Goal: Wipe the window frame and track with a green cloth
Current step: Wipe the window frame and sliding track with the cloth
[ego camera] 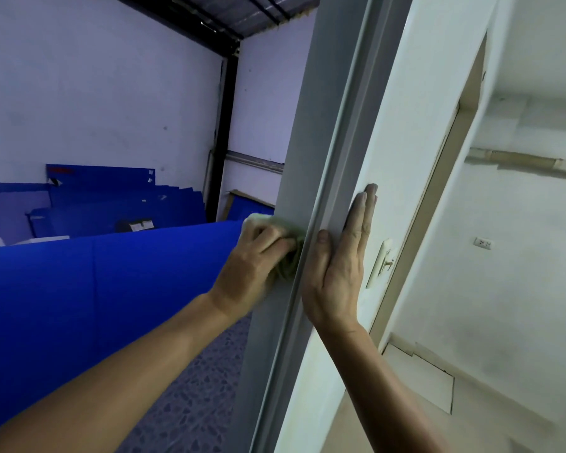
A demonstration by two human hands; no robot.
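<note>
A: Landmark: grey window frame upright [303,178], running tilted through the view. Green cloth [286,253] bunched and pressed against the frame's flat outer face, about mid-height.

B: Hands?

A: Left hand [254,256] clenched around the cloth, fingers curled over the wad, knuckles toward the camera. Right hand [339,259] flat and released, holding nothing; palm on the white wall [402,152] just beside the frame, thumb touching the frame's inner edge, fingers pointing up along it.

B: Progress?

A: Hard to judge. No visible difference in cleanliness above versus below the cloth on the frame; no streaks, no dust line readable. Cloth at mid-height only, so probably mid-stroke on this upright. Groove [332,178] running along the frame next to the cloth, not reached by the cloth here. Bottom track not in view, state unknown.

B: Remaining?

A: Likely the rest of this upright's length, the groove, the track, any other frame members. All inference.

B: Surroundings?

A: Beyond the frame: blue panels [111,276] leaning, more stacked farther back. On the wall side of the frame: a light switch [384,261], a doorway farther off.
</note>
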